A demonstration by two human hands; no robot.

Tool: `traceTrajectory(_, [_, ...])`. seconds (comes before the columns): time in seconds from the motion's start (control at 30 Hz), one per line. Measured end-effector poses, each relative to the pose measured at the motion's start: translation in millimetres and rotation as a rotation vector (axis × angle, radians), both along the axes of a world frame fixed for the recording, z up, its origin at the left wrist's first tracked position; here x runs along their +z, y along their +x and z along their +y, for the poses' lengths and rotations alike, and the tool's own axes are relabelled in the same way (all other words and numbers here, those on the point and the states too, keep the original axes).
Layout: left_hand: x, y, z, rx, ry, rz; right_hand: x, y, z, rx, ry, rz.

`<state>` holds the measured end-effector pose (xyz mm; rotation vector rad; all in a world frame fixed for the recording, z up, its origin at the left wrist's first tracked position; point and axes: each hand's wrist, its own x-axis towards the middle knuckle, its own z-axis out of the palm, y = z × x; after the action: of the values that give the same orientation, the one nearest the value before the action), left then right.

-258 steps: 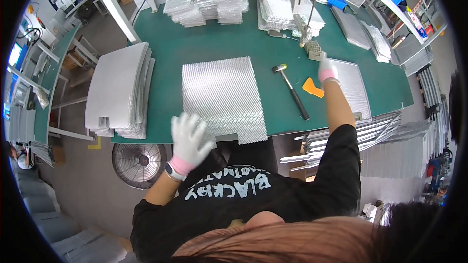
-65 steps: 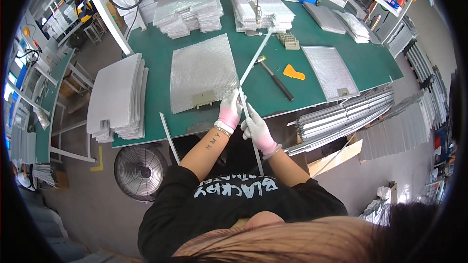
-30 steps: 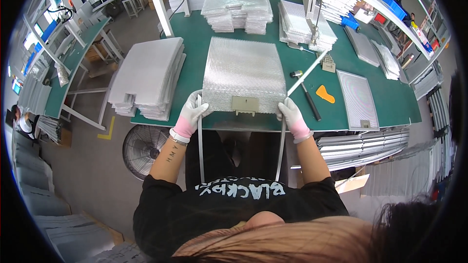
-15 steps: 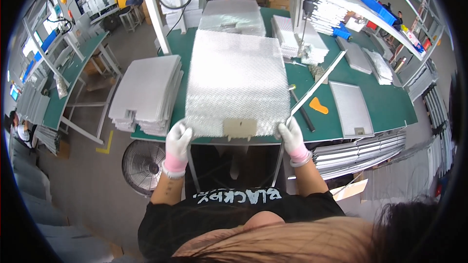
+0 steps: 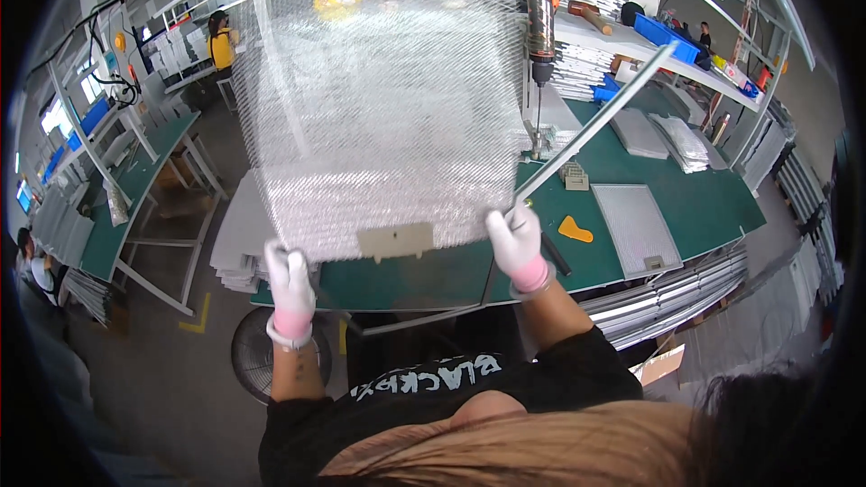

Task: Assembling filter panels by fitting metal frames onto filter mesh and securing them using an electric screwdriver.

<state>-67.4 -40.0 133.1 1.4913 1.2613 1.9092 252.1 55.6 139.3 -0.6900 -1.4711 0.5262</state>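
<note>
A large silvery mesh panel (image 5: 388, 126) is raised in front of me, tilted up, and the things behind it show through. Along its near edge sits a small beige plate (image 5: 395, 240). My left hand (image 5: 290, 284), in a white glove with a pink cuff, pinches the panel's near left corner. At the near right corner my right hand (image 5: 516, 239), gloved alike, is closed on the panel. A slim metal strip (image 5: 600, 126) slants up and right from beside the right fingers; whether they hold it too is hidden. Below the panel hangs a thin bent grey bar (image 5: 424, 320).
An orange power screwdriver (image 5: 541, 9) hangs beyond the panel's right edge. On the green table (image 5: 713, 207) lie an orange scraper-like piece (image 5: 575, 229), a black handle (image 5: 556, 254), a framed mesh panel (image 5: 636, 230) and small beige plates (image 5: 574, 176). Stacked panels (image 5: 239, 248) stand left, a floor fan (image 5: 262, 356) below.
Both hands have moved left with the mesh panel, whose far edge has swung up higher. The slanting strip has risen with it. My view has shifted, bringing the power screwdriver further into sight.
</note>
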Motion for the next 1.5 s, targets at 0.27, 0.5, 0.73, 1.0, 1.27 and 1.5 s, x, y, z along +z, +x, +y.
traceTrajectory(0.27, [20.0, 17.6, 117.1, -0.178, 0.092, -0.071, 21.9, 24.0, 44.2, -0.132, 0.002, 0.05])
traceTrajectory(0.5, [0.4, 34.4, 132.1, -0.253, 0.122, -0.025, -1.6, 31.1, 54.3, -0.441, -0.025, -0.081])
traceTrajectory(0.73, [-14.1, 27.0, 134.4, -0.356, -0.029, -0.078, -18.2, 41.7, 56.8, -0.109, -0.004, 0.109])
traceTrajectory(1.0, [-18.5, 38.2, 127.1, -0.377, 0.045, -0.127, -24.9, 49.7, 50.8, -0.123, 0.018, 0.014])
traceTrajectory(1.27, [-93.2, 30.4, 120.2, -0.343, -0.263, 0.123, -80.0, 51.0, 36.2, -0.123, -0.211, -0.212])
traceTrajectory(1.5, [-48.8, 16.9, 120.0, -0.585, -0.182, -0.005, -47.6, 54.2, 36.1, 0.157, -0.222, 0.069])
